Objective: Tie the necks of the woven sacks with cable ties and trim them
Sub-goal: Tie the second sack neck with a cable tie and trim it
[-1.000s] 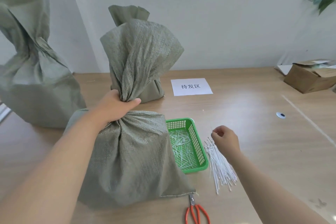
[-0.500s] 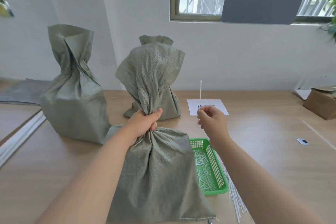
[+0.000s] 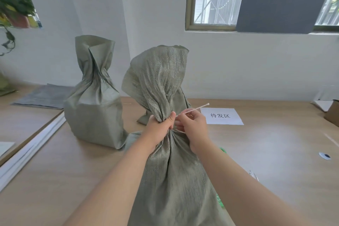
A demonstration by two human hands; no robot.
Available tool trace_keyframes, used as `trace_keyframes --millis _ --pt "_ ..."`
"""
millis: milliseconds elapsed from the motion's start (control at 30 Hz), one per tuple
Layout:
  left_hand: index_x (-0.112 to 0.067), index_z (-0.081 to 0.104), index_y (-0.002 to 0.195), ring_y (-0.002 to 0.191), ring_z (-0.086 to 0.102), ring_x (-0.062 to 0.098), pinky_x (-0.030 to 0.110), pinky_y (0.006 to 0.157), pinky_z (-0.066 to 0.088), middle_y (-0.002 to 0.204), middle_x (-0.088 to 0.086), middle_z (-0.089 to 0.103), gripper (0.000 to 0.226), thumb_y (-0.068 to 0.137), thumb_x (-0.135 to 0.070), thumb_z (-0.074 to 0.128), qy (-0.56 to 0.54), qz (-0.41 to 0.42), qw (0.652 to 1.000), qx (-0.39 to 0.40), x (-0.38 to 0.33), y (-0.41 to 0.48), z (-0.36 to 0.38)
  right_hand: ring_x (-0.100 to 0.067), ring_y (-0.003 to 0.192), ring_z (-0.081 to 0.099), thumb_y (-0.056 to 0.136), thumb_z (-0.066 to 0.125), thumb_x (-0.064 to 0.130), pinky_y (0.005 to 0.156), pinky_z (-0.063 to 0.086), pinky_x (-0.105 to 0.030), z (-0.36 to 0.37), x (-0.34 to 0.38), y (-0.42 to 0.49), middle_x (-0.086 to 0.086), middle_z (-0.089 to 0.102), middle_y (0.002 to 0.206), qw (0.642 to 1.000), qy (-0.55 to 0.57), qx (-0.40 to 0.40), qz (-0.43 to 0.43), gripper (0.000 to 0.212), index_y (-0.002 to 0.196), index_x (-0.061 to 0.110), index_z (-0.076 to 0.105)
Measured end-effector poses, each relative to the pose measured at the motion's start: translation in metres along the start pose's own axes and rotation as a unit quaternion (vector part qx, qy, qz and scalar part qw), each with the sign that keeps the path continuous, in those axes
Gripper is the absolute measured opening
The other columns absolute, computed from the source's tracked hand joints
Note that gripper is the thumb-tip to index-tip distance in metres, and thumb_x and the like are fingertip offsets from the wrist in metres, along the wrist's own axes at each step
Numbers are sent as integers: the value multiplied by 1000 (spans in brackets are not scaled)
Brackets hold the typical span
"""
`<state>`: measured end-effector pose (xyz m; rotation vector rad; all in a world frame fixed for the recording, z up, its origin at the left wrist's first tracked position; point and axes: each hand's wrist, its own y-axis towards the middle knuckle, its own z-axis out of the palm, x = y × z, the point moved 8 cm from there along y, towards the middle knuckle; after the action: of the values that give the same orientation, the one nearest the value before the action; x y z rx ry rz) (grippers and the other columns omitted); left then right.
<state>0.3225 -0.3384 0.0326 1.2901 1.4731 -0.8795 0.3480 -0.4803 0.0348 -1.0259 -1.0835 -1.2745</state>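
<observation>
at the near edge of the table (image 3: 275, 152), mid-width: front sack (image 3: 174, 180). left hand (image 3: 160, 131) clenched round its bunched neck, right hand (image 3: 193, 126) pinching a thin white cable tie (image 3: 196, 109) just beside the neck. suggest: keep gather tight, wrap below the fist, feed tail through head. weave coarse, crinkly, grey-green; tie slim, looks stiff.
</observation>
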Motion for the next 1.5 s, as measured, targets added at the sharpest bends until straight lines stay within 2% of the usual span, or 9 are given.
trace_keyframes --millis 133,300,400,533,867,1067,1267,1400,1500 --pt "-36 67 59 115 57 25 47 109 40 98 0 71 52 73 -81 45 83 -7 995 -57 4 -1 -11 -18 55 54 84 61 -4 58 48 -25 19 -5 -4 -11 60 59 997 4 71 17 9 82 5 62" --pt "-25 63 54 93 63 17 42 104 39 76 -7 73 52 91 -61 53 112 21 991 -75 -5 -7 -11 -18 58 49 79 58 -7 61 43 -24 18 -13 -5 -11 60 62 993 -8 106 51 11 80 2 65" --pt "-27 65 58 99 63 22 48 105 40 81 -7 73 50 88 -63 50 112 14 991 -68 -5 -9 -10 -15 54 48 84 61 -5 61 43 -28 11 -8 -4 -12 58 66 991 20 119 57 10 81 4 65" --pt "-37 68 52 98 61 17 49 108 36 75 -12 69 49 96 -55 53 106 6 993 -57 -8 -14 -9 -12 55 50 91 64 2 58 51 -26 -22 5 9 -8 59 75 998 48 41 20 13 79 3 64" --pt "-24 69 56 104 56 7 31 94 19 75 -13 72 51 98 -46 52 181 43 979 -81 -18 -17 -7 -17 58 55 91 64 -3 62 53 -30 -24 -5 -2 -13 69 75 995 -16 79 59 5 88 -1 67" --pt "-23 70 63 104 52 12 34 88 18 74 -11 69 36 93 -33 53 298 64 946 -111 -23 -19 -6 -19 59 56 91 64 -4 65 51 -34 -20 -8 -4 -15 70 77 994 -20 85 60 6 87 -1 67" --pt "-20 49 56 93 42 16 39 89 21 60 -11 51 31 84 -36 51 495 119 852 -127 -42 -37 3 -16 59 54 81 66 -8 64 56 -30 -17 -16 -8 -6 60 67 992 -83 83 51 9 82 1 64" --pt "-24 39 53 89 46 20 40 87 24 54 -11 42 32 73 -24 62 510 140 838 -136 -47 -44 8 -23 73 54 81 59 -11 74 54 -35 -19 -23 -11 -10 57 73 989 -112 60 81 14 79 2 62" --pt "-24 44 57 86 48 19 39 84 26 55 -11 45 25 77 -25 58 510 126 837 -154 -43 -44 3 -23 66 55 80 62 -13 70 52 -37 -23 -18 -11 -12 60 67 994 -82 44 55 11 84 -3 63"
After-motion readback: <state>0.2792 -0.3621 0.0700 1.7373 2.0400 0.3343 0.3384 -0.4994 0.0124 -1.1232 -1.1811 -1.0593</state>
